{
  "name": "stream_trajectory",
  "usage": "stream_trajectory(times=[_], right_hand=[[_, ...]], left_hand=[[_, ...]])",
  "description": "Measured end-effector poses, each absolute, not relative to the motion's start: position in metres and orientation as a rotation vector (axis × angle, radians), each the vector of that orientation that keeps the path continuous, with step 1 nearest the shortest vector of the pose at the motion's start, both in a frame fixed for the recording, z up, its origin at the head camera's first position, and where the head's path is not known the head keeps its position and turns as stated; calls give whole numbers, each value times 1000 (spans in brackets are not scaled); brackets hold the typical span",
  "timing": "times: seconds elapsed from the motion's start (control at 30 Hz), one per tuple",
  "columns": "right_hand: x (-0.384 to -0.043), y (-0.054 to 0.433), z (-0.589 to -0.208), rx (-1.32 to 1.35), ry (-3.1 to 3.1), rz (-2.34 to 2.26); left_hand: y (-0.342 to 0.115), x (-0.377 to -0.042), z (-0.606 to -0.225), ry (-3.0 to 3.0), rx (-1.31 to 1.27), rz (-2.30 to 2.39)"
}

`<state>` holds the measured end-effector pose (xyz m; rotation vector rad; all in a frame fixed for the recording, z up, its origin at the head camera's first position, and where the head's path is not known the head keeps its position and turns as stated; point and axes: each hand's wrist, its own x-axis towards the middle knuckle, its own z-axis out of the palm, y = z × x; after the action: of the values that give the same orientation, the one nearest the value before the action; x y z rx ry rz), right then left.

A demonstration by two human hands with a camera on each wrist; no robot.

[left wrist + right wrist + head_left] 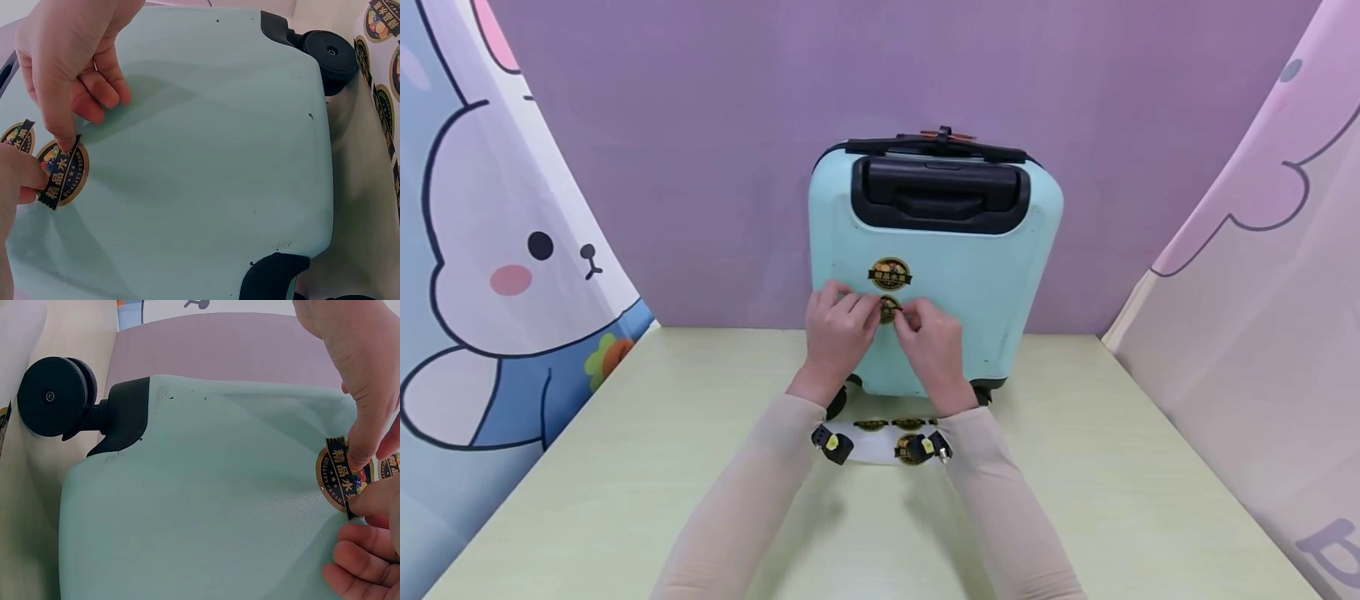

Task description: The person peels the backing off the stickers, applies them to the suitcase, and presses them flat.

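Observation:
A round black-and-gold sticker (889, 309) with a banner lies against the pale blue suitcase (970, 283), just below a matching sticker (890, 273). My left hand (841, 327) is at its left edge, a fingertip touching it. From the other side my right hand (934, 342) presses the banner's right end with the thumb. In the left wrist view the right hand (81, 69) has its other fingers loosely bent, apart from the thumb. The left hand (369, 381) shows its thumb on the sticker (337, 475) in the right wrist view.
A white sheet of similar stickers (872, 450) lies on the pale table (662, 467) in front of the suitcase, under my wrists. The suitcase stands on black wheels (53, 397), its black handle (940, 192) at the top. A purple backdrop (700, 167) hangs behind.

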<state>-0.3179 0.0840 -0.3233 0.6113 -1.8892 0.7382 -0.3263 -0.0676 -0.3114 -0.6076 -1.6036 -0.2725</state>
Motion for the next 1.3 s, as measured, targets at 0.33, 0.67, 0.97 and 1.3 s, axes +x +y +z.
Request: stream_trajectory(times=[0.33, 0.67, 0.97, 1.3], right_hand=[[-318, 87, -326, 630, -1886, 752], [-312, 94, -324, 632, -1891, 945], [-299, 103, -311, 588, -1916, 1186], [-294, 105, -301, 612, -1933, 1563]], left_hand=[[-69, -325, -310, -1583, -554, -248], [-86, -325, -317, -1665, -553, -379], [-100, -318, -319, -1693, -485, -702], [-112, -308, -321, -1694, -525, -1198]])
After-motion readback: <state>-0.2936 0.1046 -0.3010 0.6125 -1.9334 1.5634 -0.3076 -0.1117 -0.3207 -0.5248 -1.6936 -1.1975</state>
